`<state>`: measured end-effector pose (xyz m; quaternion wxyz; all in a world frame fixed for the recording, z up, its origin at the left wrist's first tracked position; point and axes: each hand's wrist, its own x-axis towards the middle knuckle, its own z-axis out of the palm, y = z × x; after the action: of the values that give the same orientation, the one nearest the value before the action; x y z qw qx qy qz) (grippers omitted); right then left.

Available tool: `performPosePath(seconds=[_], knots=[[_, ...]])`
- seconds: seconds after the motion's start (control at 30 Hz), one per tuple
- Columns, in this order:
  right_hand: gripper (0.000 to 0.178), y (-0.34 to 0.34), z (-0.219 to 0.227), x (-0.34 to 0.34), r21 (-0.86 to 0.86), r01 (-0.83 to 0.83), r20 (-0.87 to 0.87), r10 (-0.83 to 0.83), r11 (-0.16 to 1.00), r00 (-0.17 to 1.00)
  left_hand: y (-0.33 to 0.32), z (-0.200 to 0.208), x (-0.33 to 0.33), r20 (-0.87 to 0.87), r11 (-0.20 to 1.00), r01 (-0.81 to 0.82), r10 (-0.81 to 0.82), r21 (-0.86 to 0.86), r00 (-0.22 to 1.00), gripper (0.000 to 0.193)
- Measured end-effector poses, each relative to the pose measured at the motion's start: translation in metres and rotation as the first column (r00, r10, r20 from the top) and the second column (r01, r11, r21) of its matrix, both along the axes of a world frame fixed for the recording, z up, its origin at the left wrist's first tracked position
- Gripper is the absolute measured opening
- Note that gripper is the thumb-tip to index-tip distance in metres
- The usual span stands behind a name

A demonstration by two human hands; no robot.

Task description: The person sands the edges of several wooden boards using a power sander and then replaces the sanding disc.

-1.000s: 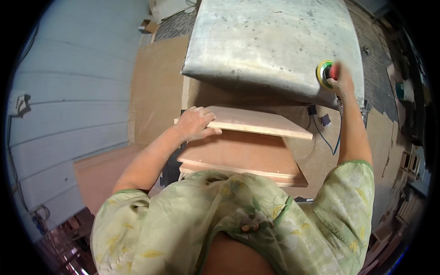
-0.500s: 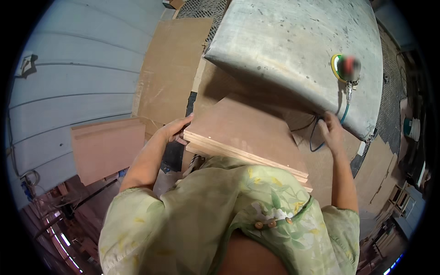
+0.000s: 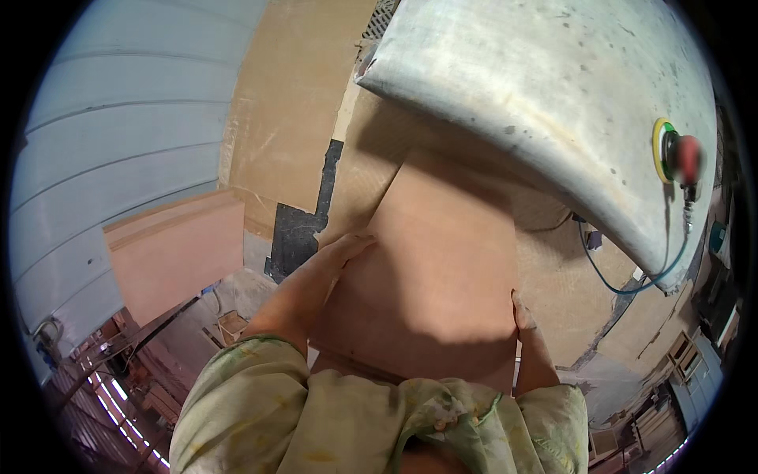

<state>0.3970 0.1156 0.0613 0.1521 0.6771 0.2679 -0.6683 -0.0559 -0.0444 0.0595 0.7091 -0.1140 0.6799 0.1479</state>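
A wide, reddish-brown plywood board lies in front of my body, its near end by my shirt and its far end in the shade of the covered table. My left hand is closed on its left edge, fingertips showing over the top face. At the right edge, my right hand grips the side, with most of its fingers hidden beside or below the wood. Another board edge shows beneath the near end.
A pale, cloth-covered table stands ahead; on it rests a red and black disc sander with a blue-green hose. More boards lean by the grey wall at left. Brown cardboard covers the floor.
My right hand has left the table edge near the hose and come to the board's right side. My left hand has shifted along the left edge. The view has moved closer to the board.
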Motion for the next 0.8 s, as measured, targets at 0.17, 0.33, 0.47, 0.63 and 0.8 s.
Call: performPosePath(seconds=[0.17, 0.33, 0.47, 0.63, 0.8], knots=[[0.072, -0.033, -0.075, 0.021, 0.257, 0.075, -0.141, -0.039, 0.963, 0.989, -0.006, -0.073, 0.006, -0.03, 0.999, -0.019, 0.02, 0.033, 0.999, 0.053], [0.07, -0.028, -0.12, 0.043, 0.301, -0.25, 0.126, 0.221, 0.921, 0.967, -0.011, -0.098, 0.018, -0.068, 0.998, 0.003, 0.001, 0.06, 0.998, 0.059], [0.068, -0.013, -0.125, 0.033, 0.274, -0.486, 0.255, 0.424, 0.83, 0.869, -0.046, -0.123, 0.025, -0.194, 0.996, -0.038, 0.054, 0.085, 0.98, 0.066], [0.064, 0.009, -0.108, -0.046, 0.353, -0.424, 0.144, 0.4, 0.834, 0.905, -0.082, -0.102, 0.014, -0.268, 0.975, -0.101, 0.153, 0.199, 0.951, 0.067], [0.077, 0.003, -0.074, -0.168, 0.33, -0.606, 0.226, 0.563, 0.724, 0.795, -0.139, -0.001, -0.01, -0.345, 0.945, -0.29, 0.326, 0.152, 0.88, 0.057]])
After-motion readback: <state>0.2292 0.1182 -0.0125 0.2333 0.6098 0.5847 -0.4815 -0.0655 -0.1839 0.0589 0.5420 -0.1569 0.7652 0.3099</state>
